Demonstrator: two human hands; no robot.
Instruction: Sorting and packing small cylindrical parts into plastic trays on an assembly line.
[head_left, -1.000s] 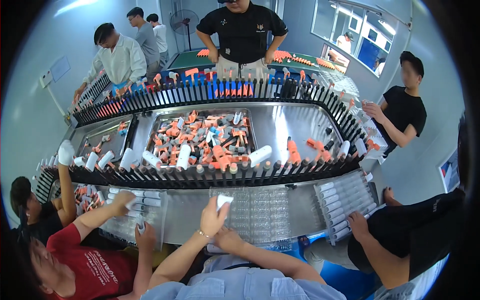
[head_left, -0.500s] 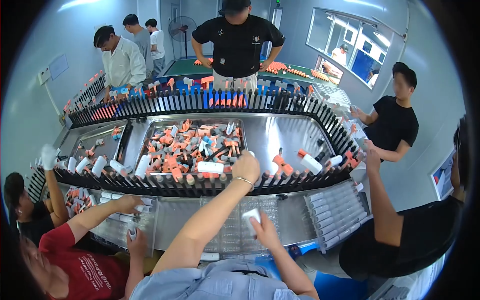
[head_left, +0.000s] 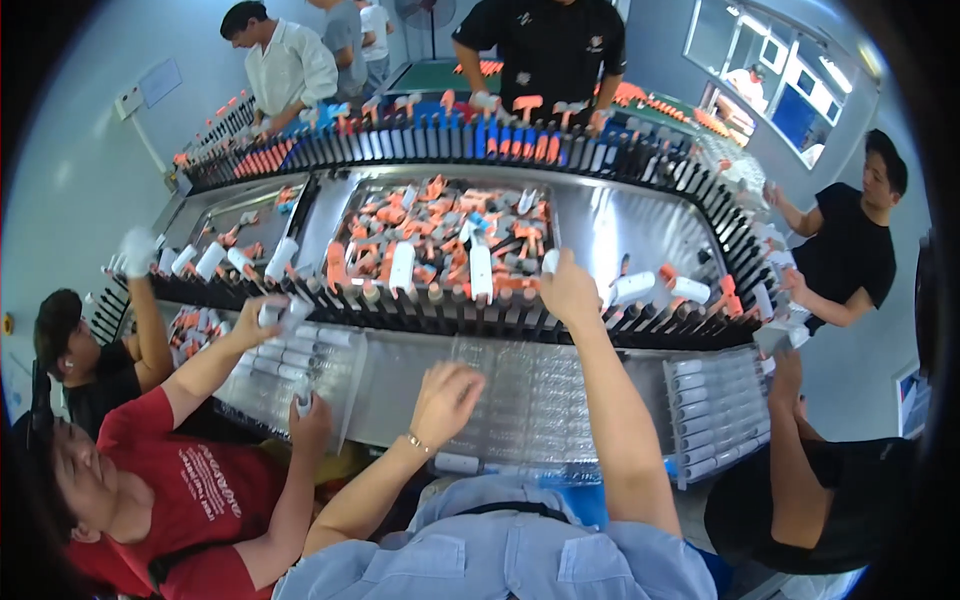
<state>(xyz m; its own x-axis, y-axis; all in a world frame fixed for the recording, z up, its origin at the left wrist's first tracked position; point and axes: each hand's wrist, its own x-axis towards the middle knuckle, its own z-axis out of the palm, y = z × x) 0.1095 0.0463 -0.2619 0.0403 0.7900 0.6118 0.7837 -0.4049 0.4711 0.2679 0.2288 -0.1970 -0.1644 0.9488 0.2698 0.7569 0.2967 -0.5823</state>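
My left hand [head_left: 447, 403], with a bracelet at the wrist, hovers over the near metal worktop. Its fingers are loosely bent and a little apart, and nothing shows in them. At the near row of black posts, my right hand [head_left: 572, 290] is closed on a white plastic casing [head_left: 550, 262], whose lower part is hidden by the fingers. Just left of that hand, another white casing [head_left: 481, 272] sits upright on the rail, and a further casing [head_left: 402, 266] is beside it. A clear plastic blister tray [head_left: 520, 400] lies between my forearms.
Behind the posts, a metal tray [head_left: 552, 215] holds a heap of orange and grey parts [head_left: 440, 225]. A filled tray of white casings [head_left: 715, 415] lies at right. A red-sleeved co-worker [head_left: 190, 470] handles white pieces close on my left; other people stand around the rack.
My left hand has drawn back from the post row to above the worktop. My right hand has gone up from the blister tray to the posts with a white casing. The view has shifted.
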